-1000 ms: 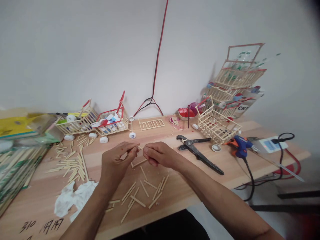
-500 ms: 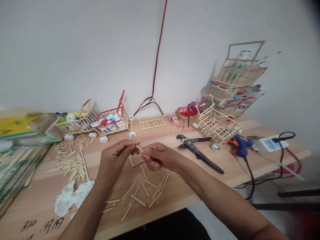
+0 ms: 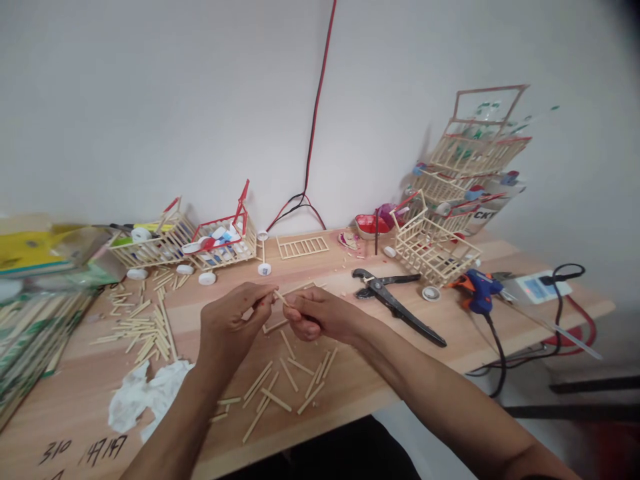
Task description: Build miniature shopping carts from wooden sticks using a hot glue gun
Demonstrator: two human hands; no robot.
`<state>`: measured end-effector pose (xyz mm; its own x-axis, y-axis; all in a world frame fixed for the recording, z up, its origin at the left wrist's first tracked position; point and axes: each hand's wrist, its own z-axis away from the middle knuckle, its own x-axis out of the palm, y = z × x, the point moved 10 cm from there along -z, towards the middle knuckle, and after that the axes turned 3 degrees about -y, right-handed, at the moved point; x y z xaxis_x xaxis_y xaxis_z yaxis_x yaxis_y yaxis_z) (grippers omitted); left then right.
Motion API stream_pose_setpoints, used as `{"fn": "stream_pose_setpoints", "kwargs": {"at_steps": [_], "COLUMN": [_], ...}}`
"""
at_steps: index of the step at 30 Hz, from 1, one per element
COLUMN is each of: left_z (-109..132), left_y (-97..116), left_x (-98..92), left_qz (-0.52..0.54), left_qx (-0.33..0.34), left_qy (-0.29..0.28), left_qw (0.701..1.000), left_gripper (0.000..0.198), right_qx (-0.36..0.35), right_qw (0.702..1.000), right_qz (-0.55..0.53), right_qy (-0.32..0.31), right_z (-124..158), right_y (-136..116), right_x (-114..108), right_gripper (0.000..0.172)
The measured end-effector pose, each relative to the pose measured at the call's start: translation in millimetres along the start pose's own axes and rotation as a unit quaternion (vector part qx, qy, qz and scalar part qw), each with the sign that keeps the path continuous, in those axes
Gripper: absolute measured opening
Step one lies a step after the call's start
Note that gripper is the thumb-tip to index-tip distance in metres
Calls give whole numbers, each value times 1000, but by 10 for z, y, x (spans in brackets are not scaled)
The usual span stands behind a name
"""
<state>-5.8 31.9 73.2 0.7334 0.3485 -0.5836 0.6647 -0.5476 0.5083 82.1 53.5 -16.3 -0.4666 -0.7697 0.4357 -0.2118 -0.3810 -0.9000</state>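
I see my right grip (image 3: 320, 312) clenched on a small wooden stick (image 3: 281, 298) above the desk (image 3: 80, 387); my left grip (image 3: 233, 323) meets its other end (clasping or merely touching, I cannot tell). Handwriting (image 3: 57, 452) reads "310" and apparently "147/147"; white packaging (image 3: 493, 215) shows "CK".

- left hand (image 3: 235, 319) + right hand (image 3: 320, 313): 2
- held stick (image 3: 281, 297): 1
- pliers (image 3: 400, 311): 1
- glue gun (image 3: 481, 291): 1
- slatted panel (image 3: 303, 247): 1
- axle (image 3: 264, 254): 1
- left-side carts (image 3: 175, 241): 2
- stacked carts (image 3: 480, 157): can't count
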Motion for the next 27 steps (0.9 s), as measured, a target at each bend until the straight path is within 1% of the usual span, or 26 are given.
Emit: {"fn": "stream_pose_setpoints", "kwargs": {"at_steps": [2, 4, 7, 9, 10, 12, 15, 17, 19, 21, 23, 25, 27], "left_z": [2, 3, 6, -3, -12, -36, -48, -39, -22, -3, 15, 31, 39], "left_y": [-36, -113, -245, -269, -259, -204, -103, -48, -6, 32, 68, 100, 109], "left_x": [15, 41, 120, 164, 168, 135, 77, 53, 38, 28, 27, 33, 43], "left_qz": [25, 73, 162, 203, 212, 203, 129, 69, 15, -34, -72, -97, -101], "left_qx": [-25, -66, -136, -154, -151, -124, -72, -43, -21, -1, 18, 35, 40], "left_qy": [0, -1, -17, -33, -38, -38, -35, -28, -15, 0, 13, 19, 17], "left_qw": [999, 995, 977, 966, 965, 971, 988, 996, 1000, 999, 997, 994, 994], "left_gripper": [15, 15, 17, 18, 17, 15, 15, 15, 14, 14, 15, 16, 15], "right_qx": [3, 8, 17, 22, 23, 22, 24, 24, 12, -18, -48, -63, -64], "right_qw": [1000, 999, 997, 996, 995, 993, 993, 996, 999, 999, 991, 980, 972], "right_qz": [-18, -32, -54, -71, -79, -93, -96, -71, -24, 38, 106, 173, 218], "right_qy": [-14, -28, -46, -57, -60, -64, -66, -58, -23, 25, 60, 71, 67], "right_z": [-3, -3, 7, 17, 22, 28, 23, 14, 6, 11, 27, 32, 24], "right_y": [-2, -4, -13, -23, -29, -37, -16, -1, -21, -97, -179, -218, -210], "right_x": [40, 78, 123, 144, 148, 144, 131, 113, 53, -23, -65, -65, -58], "right_gripper": [39, 40, 41, 41, 40, 39, 35, 36, 42, 48, 47, 43, 42]}}
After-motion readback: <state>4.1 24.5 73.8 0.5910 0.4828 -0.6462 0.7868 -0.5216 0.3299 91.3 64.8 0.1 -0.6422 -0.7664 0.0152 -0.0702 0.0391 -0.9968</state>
